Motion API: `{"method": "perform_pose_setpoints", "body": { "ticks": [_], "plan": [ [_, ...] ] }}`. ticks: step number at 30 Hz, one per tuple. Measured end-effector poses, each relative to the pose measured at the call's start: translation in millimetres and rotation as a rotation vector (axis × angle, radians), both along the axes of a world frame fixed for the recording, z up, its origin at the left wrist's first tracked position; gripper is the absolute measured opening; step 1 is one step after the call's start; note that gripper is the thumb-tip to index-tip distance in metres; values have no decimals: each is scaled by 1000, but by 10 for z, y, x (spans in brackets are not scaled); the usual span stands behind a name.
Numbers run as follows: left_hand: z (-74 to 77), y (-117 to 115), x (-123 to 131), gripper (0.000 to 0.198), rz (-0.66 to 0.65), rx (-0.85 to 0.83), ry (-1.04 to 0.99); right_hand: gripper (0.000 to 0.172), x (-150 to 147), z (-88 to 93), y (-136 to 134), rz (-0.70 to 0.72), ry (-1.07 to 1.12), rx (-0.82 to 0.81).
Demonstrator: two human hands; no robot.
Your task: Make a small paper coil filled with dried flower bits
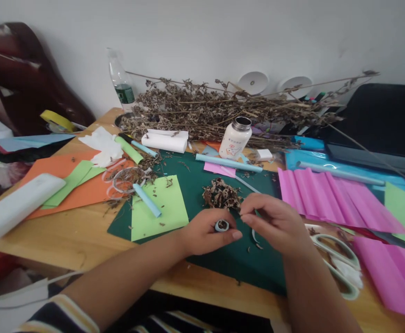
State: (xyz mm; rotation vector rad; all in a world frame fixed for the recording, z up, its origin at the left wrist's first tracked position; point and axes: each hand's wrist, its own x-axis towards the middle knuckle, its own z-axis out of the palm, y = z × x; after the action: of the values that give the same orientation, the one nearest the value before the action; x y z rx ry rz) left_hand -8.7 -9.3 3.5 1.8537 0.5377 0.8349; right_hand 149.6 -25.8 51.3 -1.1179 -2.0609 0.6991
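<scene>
On the wooden bench lies a dark green sheet bearing a pile of dried leaves. The right hand is pinched narrow at the pile's edge. The left hand grips a blue paper tube upright. Filling seems the step in hand, which calls for a steady tube mouth.

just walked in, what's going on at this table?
A person is working at a craft table. Their left hand grips a small light-blue paper tube, its open end toward the camera and dark bits inside. The right hand is beside it, fingertips pinched at the edge of a pile of dried leaves on the dark green mat. Scissors and pleated pink paper lie to the right, untouched.
</scene>
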Motion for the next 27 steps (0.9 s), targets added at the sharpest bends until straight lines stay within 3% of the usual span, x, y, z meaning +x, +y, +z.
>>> {"method": "perform_pose_setpoints", "body": {
  "ticks": [4,13,18,23,27],
  "plan": [
    [-67,-18,30,17,-55,26,-7,7,-103,2,-42,134,14,112],
    [-97,-5,18,19,-20,26,14,9,-89,-7,-45,167,-180,409],
    [-106,-6,22,17,-38,72,-17,7,-118,11,-44,206,-211,436],
    [-82,-33,27,17,-111,176,55,7,-158,-32,-42,265,-41,437],
    [-37,-39,30,15,-85,169,125,13,-144,-70,-28,189,166,412]
  ]
}}
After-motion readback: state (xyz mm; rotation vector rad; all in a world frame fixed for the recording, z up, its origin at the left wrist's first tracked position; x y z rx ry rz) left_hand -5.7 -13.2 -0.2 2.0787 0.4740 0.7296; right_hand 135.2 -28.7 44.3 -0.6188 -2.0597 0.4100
